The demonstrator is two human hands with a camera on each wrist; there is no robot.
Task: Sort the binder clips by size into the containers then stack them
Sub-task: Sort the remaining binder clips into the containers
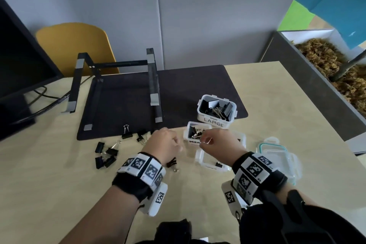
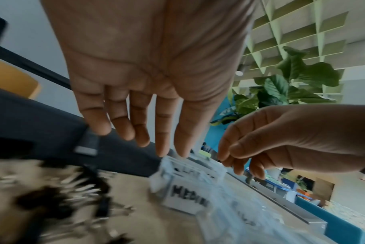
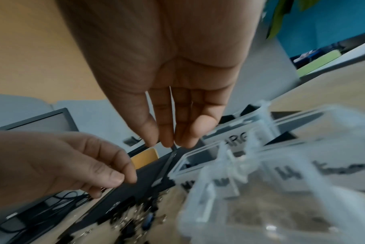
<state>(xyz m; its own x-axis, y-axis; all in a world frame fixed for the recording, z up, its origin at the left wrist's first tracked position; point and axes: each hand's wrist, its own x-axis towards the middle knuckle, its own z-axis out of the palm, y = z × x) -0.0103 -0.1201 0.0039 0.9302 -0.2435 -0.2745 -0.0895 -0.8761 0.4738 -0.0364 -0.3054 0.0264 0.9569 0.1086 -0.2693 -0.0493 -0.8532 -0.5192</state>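
Three white tubs stand at centre right: LARGE with big black clips, MEDIUM with several clips, and a low tub nearest me with one small clip inside. My right hand hovers at the MEDIUM tub's near rim. Its thumb and fingertips pinch together on a binder clip, mostly hidden, of which only a dark speck shows in the left wrist view. My left hand hangs just left of that tub, fingers relaxed and holding nothing. Loose black clips lie further left.
A few more clips sit on the near edge of the dark mat, and one lies under my left wrist. A laptop stand is on the mat. Clear lids lie to the right, a monitor far left.
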